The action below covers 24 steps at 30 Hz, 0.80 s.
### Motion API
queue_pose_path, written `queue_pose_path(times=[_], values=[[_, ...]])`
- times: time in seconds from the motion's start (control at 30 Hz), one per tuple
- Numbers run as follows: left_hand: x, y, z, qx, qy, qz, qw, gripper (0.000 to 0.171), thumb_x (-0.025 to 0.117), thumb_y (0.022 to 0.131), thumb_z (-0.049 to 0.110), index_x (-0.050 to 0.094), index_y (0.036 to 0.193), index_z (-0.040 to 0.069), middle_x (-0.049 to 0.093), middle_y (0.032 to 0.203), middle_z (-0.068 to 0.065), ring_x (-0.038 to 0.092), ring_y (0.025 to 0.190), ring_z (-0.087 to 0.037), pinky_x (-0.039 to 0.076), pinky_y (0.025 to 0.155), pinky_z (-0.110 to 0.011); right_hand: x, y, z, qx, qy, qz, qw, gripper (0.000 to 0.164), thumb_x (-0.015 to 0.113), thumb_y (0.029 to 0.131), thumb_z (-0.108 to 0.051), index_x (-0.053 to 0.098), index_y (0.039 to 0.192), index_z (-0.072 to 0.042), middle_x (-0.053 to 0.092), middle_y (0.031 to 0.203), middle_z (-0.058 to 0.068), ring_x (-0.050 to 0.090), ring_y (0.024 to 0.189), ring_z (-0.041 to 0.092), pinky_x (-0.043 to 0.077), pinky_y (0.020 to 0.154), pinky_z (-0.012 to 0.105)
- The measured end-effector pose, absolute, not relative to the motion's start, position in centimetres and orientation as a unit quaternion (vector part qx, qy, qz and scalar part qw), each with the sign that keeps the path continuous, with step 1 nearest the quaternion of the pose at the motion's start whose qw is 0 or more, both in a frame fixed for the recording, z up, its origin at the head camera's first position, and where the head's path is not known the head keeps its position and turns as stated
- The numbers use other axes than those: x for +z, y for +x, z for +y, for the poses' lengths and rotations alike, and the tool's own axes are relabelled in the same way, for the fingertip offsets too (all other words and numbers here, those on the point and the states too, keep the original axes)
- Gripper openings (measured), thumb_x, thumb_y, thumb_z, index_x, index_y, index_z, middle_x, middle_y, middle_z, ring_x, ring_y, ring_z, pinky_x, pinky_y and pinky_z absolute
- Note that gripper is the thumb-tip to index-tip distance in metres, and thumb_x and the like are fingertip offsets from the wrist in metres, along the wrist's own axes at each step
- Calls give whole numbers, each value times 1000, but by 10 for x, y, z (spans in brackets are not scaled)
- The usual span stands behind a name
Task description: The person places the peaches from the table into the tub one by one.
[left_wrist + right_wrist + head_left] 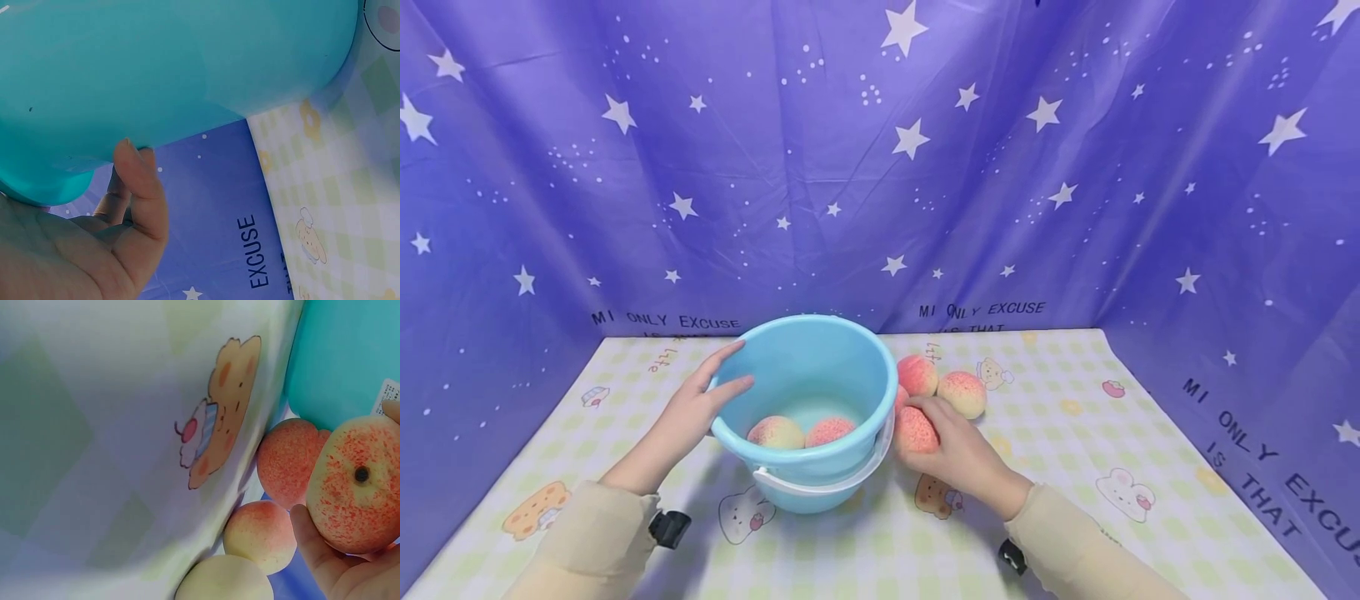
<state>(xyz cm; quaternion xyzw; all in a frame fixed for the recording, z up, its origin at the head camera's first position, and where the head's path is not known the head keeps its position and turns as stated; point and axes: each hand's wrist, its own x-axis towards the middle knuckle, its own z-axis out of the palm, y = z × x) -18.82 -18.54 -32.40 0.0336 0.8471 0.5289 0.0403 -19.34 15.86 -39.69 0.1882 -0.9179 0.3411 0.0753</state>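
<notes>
A light blue bucket stands on the table, leaning toward the wearer. My left hand grips its rim on the left side, and the left wrist view shows curled fingers against the bucket's outer wall. Two peaches are visible inside the bucket. Just right of the bucket, my right hand holds a red-speckled peach between thumb and fingers; its dark stem end shows in the right wrist view. Behind that hand lie a red peach and a yellowish-pink peach, with another partly hidden beside the bucket.
A white handle hangs down the bucket's near side. The table wears a green-and-white checked cloth with cartoon prints. Purple star-patterned curtains enclose the back and both sides.
</notes>
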Motion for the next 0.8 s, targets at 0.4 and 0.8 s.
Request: queue_pose_path(times=[0.4, 0.8], values=[[-325, -190, -186, 530, 33, 847, 38, 71, 54, 101, 35, 17, 160, 26, 19, 162, -23, 59, 119, -43, 60, 80, -42, -388, -194, 160, 342, 177, -919, 82, 66, 82, 78, -42, 54, 135, -21, 59, 129, -2, 60, 110, 17, 54, 91, 39], [-325, -189, -186, 531, 37, 846, 36, 71, 54, 101, 35, 16, 160, 25, 19, 162, -24, 61, 116, -43, 61, 78, -42, -381, -192, 159, 342, 177, -917, 108, 65, 81, 78, -43, 55, 134, -22, 58, 129, -3, 61, 110, 17, 55, 88, 37]])
